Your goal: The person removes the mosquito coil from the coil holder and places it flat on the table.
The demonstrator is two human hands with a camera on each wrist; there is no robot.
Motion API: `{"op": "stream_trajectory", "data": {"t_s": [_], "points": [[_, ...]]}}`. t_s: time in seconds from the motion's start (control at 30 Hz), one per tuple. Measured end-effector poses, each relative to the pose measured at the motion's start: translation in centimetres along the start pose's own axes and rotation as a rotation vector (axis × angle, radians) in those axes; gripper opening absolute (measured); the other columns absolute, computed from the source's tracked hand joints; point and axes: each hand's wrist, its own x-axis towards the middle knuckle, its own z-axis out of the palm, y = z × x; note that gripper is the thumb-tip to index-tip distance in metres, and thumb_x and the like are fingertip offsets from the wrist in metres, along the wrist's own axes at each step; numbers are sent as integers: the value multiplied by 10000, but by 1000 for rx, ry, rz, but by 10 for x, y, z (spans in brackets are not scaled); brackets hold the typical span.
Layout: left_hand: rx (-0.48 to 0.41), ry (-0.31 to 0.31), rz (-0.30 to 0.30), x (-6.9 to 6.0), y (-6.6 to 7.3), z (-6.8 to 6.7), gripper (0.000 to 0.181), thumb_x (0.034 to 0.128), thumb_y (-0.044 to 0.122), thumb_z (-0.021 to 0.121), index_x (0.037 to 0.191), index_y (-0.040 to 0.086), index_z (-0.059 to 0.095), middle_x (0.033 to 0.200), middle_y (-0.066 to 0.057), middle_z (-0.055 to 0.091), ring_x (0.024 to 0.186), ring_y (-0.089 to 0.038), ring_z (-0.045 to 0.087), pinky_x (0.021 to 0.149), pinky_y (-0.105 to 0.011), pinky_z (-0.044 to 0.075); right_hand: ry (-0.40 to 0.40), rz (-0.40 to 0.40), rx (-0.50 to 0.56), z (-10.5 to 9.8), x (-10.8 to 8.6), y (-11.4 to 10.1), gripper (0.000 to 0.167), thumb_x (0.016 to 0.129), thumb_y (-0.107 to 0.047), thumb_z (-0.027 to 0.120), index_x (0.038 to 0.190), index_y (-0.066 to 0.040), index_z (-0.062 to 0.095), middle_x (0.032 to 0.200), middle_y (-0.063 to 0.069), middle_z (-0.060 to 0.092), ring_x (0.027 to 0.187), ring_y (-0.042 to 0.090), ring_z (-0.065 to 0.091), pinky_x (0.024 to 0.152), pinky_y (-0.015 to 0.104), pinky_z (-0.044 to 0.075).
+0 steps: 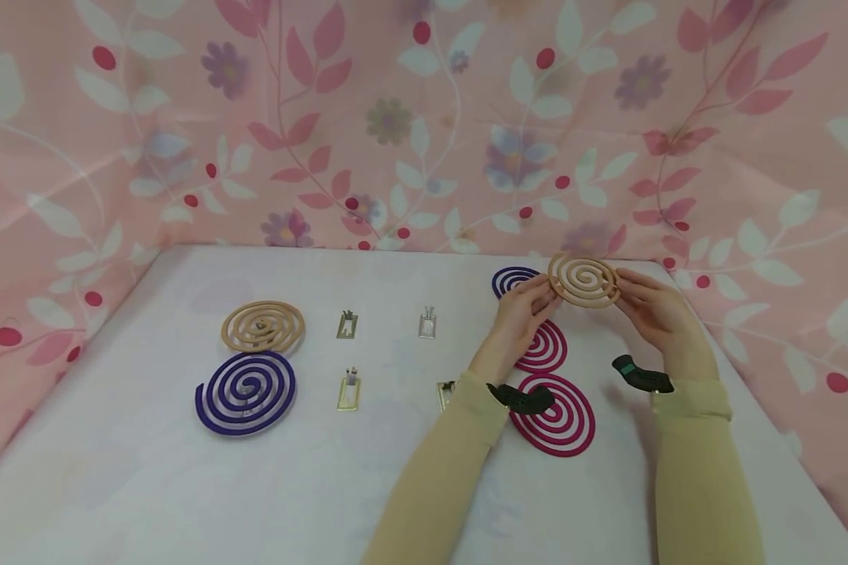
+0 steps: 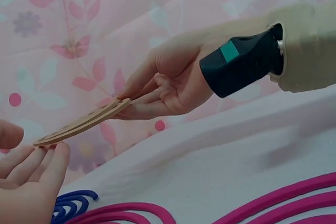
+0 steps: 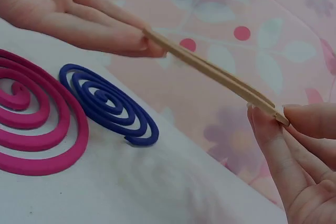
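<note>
Between my two hands, above the far right of the table, is a tan mosquito coil [image 1: 585, 276]. My right hand [image 1: 659, 315] pinches its right edge between thumb and fingers, plainly seen in the right wrist view. My left hand [image 1: 514, 320] supports the opposite edge on extended fingers, its thumb held apart from the coil. Seen edge-on in the right wrist view, the coil [image 3: 210, 69] tilts, and its strands stand slightly apart. Below and beside my left hand lie a blue coil [image 3: 102, 98] and two magenta coils [image 1: 554, 416], partly covered by the arm.
At the left, a tan coil [image 1: 263, 324] and a blue coil [image 1: 249, 384] appear raised off the white table [image 1: 184, 494]. Several small metal stands, including a silver one [image 1: 427, 326] and a gold one [image 1: 349, 394], lie mid-table. Flowered cloth [image 1: 396, 118] borders the table.
</note>
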Motion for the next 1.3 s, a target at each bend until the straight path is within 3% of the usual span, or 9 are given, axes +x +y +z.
{"op": "stream_trajectory", "data": {"t_s": [0.3,0.63,0.97,1.07,1.1,1.17,1.2,1.27,1.3], "points": [[89,-93,-82,0,-2,-7,418,1062,70,426,1465,-45,431,1476,-212,493,1377,-313,478,1133,-437,419,66,67,51,-15,-4,-1,309,1006,83,447,1108,18,730,1077,99,691,967,218,703,877,296,589],[141,-97,-100,3,-11,-4,426,1052,65,441,1465,-38,431,1473,-185,504,1383,-310,472,1128,-451,424,158,92,18,-23,-6,-6,289,997,66,490,1065,-22,757,1047,64,709,956,174,687,866,269,588],[206,-151,-135,1,-22,0,492,1045,6,384,1531,-31,313,1572,-203,347,1461,-291,336,1176,-487,346,231,137,20,-30,-9,-4,280,1003,33,505,1008,-44,775,1031,48,723,952,146,693,881,234,569],[223,-150,-153,1,-24,-1,537,1017,-30,386,1544,-27,280,1164,-116,601,1174,-184,519,1179,-490,341,278,142,2,-29,-10,-3,247,983,35,546,983,-51,778,1013,40,722,947,140,696,880,242,573],[228,-145,-159,1,-25,-1,549,1008,-39,388,1545,-26,277,965,-55,590,1015,-146,522,1177,-489,344,298,146,-7,-29,-10,-2,233,974,32,566,969,-59,780,1005,32,724,945,134,695,879,243,574],[235,-143,-167,1,-26,-2,562,994,-52,388,1544,-27,276,713,11,370,790,-124,378,1178,-489,343,326,144,-34,-28,-10,0,215,961,31,590,948,-71,779,995,17,721,945,127,688,876,246,577],[235,-140,-170,2,-26,-2,563,990,-56,389,1541,-28,283,686,2,256,743,-142,299,1177,-490,345,340,141,-58,-28,-10,1,208,957,25,602,941,-84,778,991,5,719,942,122,686,872,243,578],[236,-135,-174,1,-27,-3,547,1001,-45,394,1538,-26,295,795,-14,500,859,-123,458,1176,-490,347,364,126,-124,-26,-10,3,194,951,8,621,933,-113,772,975,-20,721,929,107,687,849,233,583],[238,-134,-174,1,-27,-3,540,1008,-37,396,1539,-24,297,954,-72,599,978,-148,529,1176,-490,348,372,115,-163,-25,-10,4,191,949,2,628,930,-129,766,976,-35,716,922,98,687,837,227,585]]}}
